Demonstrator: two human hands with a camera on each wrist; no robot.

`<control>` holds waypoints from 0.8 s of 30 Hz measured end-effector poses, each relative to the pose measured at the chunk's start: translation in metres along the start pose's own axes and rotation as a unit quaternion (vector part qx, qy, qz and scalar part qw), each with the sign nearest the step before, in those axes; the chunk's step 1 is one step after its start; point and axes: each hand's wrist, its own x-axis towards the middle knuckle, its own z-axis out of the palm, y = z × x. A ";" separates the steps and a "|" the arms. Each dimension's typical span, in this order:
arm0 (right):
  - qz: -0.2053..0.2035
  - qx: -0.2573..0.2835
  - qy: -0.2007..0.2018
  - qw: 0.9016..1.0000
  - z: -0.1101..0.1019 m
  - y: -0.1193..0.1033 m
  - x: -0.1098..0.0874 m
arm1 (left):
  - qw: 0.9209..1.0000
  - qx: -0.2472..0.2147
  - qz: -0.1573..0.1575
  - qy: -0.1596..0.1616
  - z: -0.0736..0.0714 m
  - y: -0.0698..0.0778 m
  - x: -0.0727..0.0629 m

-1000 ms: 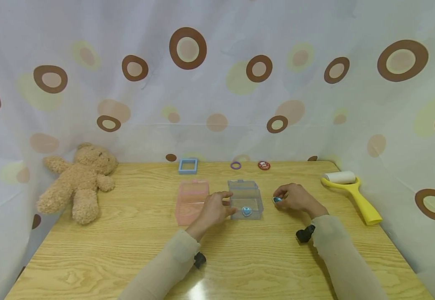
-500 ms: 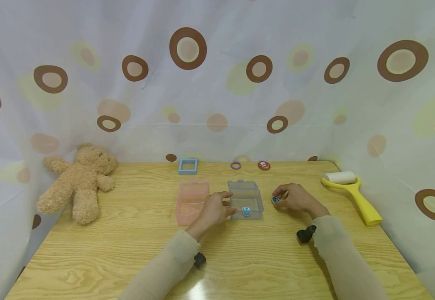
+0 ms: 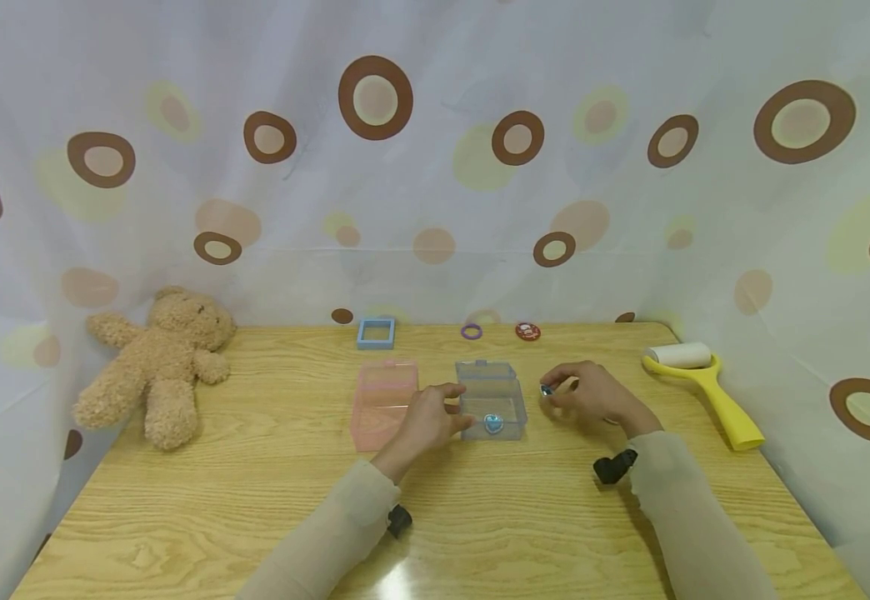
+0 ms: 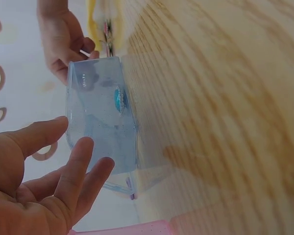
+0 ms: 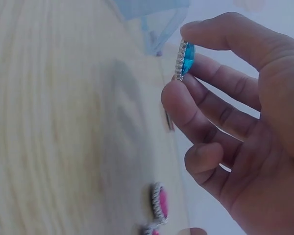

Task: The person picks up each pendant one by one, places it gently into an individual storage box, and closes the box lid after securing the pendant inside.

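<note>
My right hand (image 3: 588, 393) pinches a blue gem (image 5: 187, 59) with a silver beaded rim between thumb and finger, just above the table, right of a clear bluish box. The box (image 3: 508, 393) has its lid open toward the back. A blue heart-shaped gem (image 3: 493, 423) with a pale beaded rim lies inside it. At the box's left side is my left hand (image 3: 427, 421), fingers loosely spread, thumb and fingertips right at the wall. That hand overlaps part of an open pink clear box (image 3: 371, 421). Pink gems (image 5: 160, 203) with beaded rims lie below my right hand.
A teddy bear (image 3: 165, 362) leans at the left. Along the back edge lie a blue square frame (image 3: 376, 343), a purple ring (image 3: 472, 337) and a red round badge (image 3: 528, 332). At the right rests a yellow-handled lint roller (image 3: 723, 408).
My right hand has lifted the blue gem and moved it slightly left and toward the back. A small piece now shows below the right wrist. The left hand has stayed still.
</note>
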 end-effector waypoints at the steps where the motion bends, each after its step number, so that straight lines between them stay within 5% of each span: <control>1: -0.001 0.008 0.000 1.000 -0.001 -0.002 0.000 | 1.000 -0.001 0.000 0.000 0.000 0.000 0.000; 24: -0.055 0.066 -0.048 0.995 0.012 -0.041 0.019 | 1.000 -0.009 -0.001 0.005 0.002 -0.001 0.001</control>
